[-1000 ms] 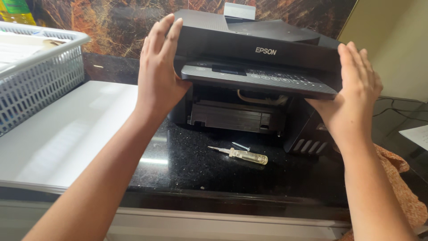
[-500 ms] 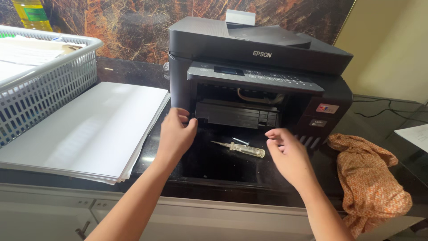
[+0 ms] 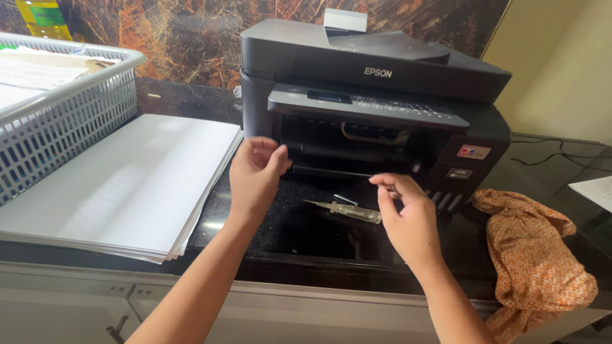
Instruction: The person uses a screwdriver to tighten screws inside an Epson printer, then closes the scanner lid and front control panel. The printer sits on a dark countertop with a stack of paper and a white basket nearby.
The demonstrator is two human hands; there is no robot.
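The black printer [image 3: 376,95] stood at the back of the dark worktop [image 3: 306,236], its long axis running left to right and its open front facing the person. The left hand [image 3: 255,178] hovered at the opening's left edge, its grip loosely apart, holding nothing. The right hand [image 3: 408,216] hung before the opening, fingers curled, empty. A small screwdriver [image 3: 347,210] lay between them, tip pointing left. A paper stack [image 3: 121,185] bounded the left, an orange cloth [image 3: 535,255] the right.

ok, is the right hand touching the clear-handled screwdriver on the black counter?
Apart. The head view shows the right hand raised, dark counter visible between its fingers and the clear-handled screwdriver.
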